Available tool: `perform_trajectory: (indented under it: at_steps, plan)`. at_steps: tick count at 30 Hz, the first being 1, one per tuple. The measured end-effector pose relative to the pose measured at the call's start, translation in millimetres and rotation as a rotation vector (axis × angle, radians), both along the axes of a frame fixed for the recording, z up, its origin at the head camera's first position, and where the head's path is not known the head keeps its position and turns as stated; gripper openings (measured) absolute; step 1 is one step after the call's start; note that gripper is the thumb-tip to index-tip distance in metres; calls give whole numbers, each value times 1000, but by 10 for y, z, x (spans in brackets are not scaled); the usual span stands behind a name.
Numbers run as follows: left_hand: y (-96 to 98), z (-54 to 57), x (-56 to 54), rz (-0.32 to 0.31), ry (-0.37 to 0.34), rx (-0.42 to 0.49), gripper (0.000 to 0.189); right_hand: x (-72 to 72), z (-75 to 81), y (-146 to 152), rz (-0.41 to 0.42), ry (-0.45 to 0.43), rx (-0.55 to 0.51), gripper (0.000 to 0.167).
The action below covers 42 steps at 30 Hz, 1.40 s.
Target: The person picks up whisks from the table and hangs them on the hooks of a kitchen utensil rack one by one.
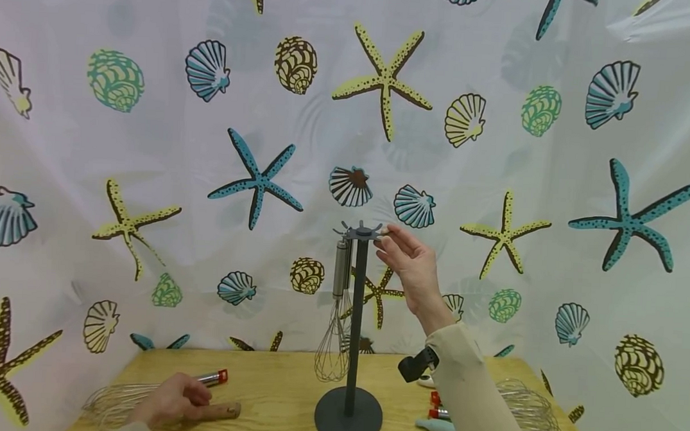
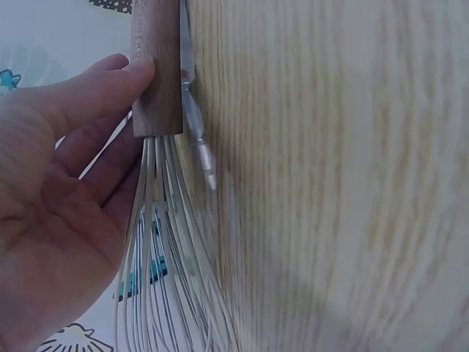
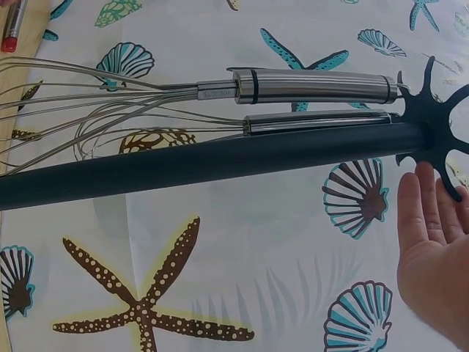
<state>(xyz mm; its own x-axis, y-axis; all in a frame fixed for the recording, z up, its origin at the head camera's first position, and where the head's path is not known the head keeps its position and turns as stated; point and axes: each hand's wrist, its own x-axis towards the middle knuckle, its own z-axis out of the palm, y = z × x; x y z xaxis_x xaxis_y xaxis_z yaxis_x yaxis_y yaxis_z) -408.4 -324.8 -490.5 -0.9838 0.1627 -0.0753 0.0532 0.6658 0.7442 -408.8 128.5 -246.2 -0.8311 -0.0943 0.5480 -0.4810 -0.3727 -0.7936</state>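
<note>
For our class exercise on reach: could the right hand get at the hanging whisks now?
Probably yes: the right hand is up by the hooks. The dark pole stands between it and the hanging whisks but looks slim enough to reach around.

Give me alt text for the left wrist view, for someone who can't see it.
A person's left hand holds a whisk by its wooden handle, the wires spreading toward the bottom of the picture. A pale wooden table fills the right side, and patterned white cloth shows on the left.
</note>
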Motion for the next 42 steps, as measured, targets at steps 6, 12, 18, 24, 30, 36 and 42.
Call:
perform_trajectory:
  at_steps: [6, 12, 18, 24, 30, 36, 42]
  plan:
    - [3, 4, 28, -26, -7, 11, 29, -4, 3, -2, -6, -6, 4, 40]
    - [-28, 0, 45, -104, -26, 54, 33, -2, 11, 1, -4, -5, 3, 40]
    - [19, -32, 27, -13, -80, 41, 36, -7, -5, 1, 2, -7, 5, 40]
    - [74, -5, 75, -9, -48, 23, 36, -25, -15, -12, 4, -3, 7, 40]
    - [135, 80, 82, -70, 16, 28, 33, -33, 1, -13, 1, 2, 10, 39]
    - [125, 147, 29, -239, 128, 114, 37, -22, 10, 1, -1, -1, 7, 39]
    - [189, 151, 73, -213, 125, 192, 45, -22, -9, -3, 2, 2, 14, 40]
